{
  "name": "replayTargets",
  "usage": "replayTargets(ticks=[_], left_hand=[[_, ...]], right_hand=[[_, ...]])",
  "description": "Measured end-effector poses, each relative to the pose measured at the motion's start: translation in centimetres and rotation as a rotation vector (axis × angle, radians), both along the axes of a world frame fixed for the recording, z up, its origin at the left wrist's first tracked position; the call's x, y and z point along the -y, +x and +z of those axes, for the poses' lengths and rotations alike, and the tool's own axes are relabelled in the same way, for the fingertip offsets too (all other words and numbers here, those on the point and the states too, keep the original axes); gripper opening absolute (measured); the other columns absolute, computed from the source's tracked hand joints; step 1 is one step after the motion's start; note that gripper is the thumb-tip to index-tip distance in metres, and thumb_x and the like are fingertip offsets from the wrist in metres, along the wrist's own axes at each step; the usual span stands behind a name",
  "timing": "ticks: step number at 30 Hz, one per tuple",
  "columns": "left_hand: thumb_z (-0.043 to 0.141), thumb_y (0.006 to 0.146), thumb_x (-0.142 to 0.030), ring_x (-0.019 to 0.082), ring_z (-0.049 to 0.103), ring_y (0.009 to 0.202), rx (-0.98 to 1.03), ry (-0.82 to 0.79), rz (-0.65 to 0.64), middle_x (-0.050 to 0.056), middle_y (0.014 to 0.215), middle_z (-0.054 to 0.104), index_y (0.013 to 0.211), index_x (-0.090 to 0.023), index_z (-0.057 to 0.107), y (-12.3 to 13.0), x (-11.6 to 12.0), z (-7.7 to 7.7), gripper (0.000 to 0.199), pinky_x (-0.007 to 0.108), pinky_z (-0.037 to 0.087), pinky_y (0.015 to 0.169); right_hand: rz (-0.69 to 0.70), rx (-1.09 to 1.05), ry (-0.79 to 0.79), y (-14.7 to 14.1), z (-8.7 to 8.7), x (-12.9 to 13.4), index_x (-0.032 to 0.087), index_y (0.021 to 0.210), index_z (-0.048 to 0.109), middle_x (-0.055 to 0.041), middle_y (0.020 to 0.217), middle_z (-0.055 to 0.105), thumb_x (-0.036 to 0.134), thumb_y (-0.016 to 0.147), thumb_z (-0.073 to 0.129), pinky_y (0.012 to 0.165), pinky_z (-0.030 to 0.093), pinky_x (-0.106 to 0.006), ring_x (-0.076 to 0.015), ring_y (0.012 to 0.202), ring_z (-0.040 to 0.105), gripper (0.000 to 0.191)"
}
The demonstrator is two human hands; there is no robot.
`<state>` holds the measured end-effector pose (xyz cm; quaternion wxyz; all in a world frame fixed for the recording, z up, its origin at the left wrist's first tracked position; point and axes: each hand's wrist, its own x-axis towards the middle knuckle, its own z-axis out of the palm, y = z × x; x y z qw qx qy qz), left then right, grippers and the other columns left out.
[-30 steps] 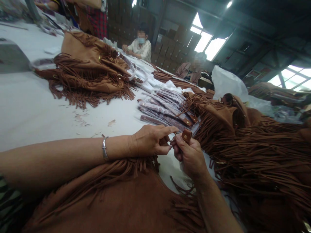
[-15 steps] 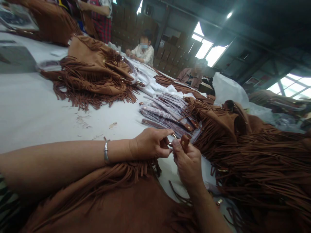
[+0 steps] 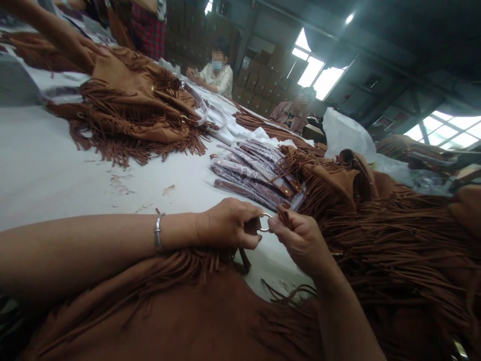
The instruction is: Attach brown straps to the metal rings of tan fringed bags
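My left hand [image 3: 225, 223], with a silver bracelet on its wrist, is closed on a small brown leather tab [image 3: 253, 225]. A metal ring [image 3: 266, 229] sits at the tab's end, between my two hands. My right hand [image 3: 302, 240] pinches a brown leather strap end [image 3: 284, 215] beside the ring; its fingertips touch the ring's right side. Whether the strap passes through the ring is hidden by the fingers. Under my forearms lies a large brown fringed bag [image 3: 180, 311], close to me.
Plastic-wrapped straps [image 3: 248, 173] lie beyond my hands on the white table [image 3: 45, 165]. Fringed brown bags [image 3: 128, 110] are piled at left, with more fringed leather [image 3: 398, 240] at right. A co-worker's arm [image 3: 71, 40] reaches onto the left pile. Other people sit across the table.
My right hand has turned and moved slightly right, and the strap end in it has tilted. The ring shows more fully between my hands. A co-worker's arm has come in at upper left.
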<state>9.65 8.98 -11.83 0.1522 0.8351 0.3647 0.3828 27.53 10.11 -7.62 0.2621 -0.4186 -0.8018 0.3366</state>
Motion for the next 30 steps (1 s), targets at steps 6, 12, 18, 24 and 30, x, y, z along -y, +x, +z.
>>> replayTargets(ticks=[6, 12, 18, 24, 30], left_hand=[[0.062, 0.064, -0.018, 0.006, 0.046, 0.051, 0.192, -0.133, 0.149, -0.004, 0.057, 0.054, 0.072, -0.012, 0.058, 0.0, -0.3, -0.1, 0.01, 0.017, 0.035, 0.051], [0.061, 0.067, -0.022, 0.008, 0.051, 0.053, 0.171, -0.147, 0.091, -0.005, 0.062, 0.059, 0.11, -0.013, 0.054, -0.1, -0.3, -0.3, 0.044, 0.018, 0.039, 0.052], [0.057, 0.071, -0.021, 0.008, 0.052, 0.056, -0.018, 0.022, -0.039, -0.002, 0.069, 0.06, 0.105, -0.013, 0.056, -0.3, 0.0, -0.2, 0.036, 0.017, 0.039, 0.053], [0.06, 0.07, -0.021, 0.007, 0.051, 0.056, -0.023, 0.08, -0.213, -0.002, 0.067, 0.059, 0.082, -0.013, 0.056, -0.5, 0.3, 0.0, 0.015, 0.016, 0.039, 0.054], [0.06, 0.075, -0.026, 0.007, 0.051, 0.058, -0.01, 0.009, -0.315, -0.001, 0.069, 0.058, 0.092, -0.013, 0.055, -0.9, 0.6, 0.5, 0.022, 0.017, 0.04, 0.055]], right_hand=[[-0.112, -0.232, -0.198, -1.2, -2.2, 0.0, 0.016, 0.07, 0.055, 0.0034, 0.055, 0.043, 0.046, 0.084, 0.051, 0.038, 0.023, -0.022, -0.0079, 0.041, 0.032, 0.033], [-0.108, -0.036, 0.184, -1.9, -1.9, 0.2, 0.018, 0.063, 0.051, 0.0011, 0.06, 0.048, 0.034, 0.087, 0.046, 0.055, 0.034, -0.024, -0.0124, 0.057, 0.044, 0.029], [0.021, -0.063, -0.003, -0.7, -1.0, -0.1, 0.018, 0.056, 0.046, 0.0031, 0.052, 0.039, 0.033, 0.083, 0.048, 0.045, 0.027, -0.023, -0.0095, 0.048, 0.033, 0.031], [0.111, -0.188, -0.545, 1.0, -1.0, -0.1, 0.015, 0.061, 0.053, 0.0068, 0.046, 0.032, 0.04, 0.076, 0.059, 0.037, 0.014, -0.02, -0.0055, 0.04, 0.023, 0.03], [0.107, -0.354, -0.737, 1.5, -2.0, -0.3, 0.013, 0.064, 0.056, 0.0083, 0.044, 0.032, 0.034, 0.072, 0.066, 0.037, 0.011, -0.018, -0.0034, 0.037, 0.021, 0.025]])
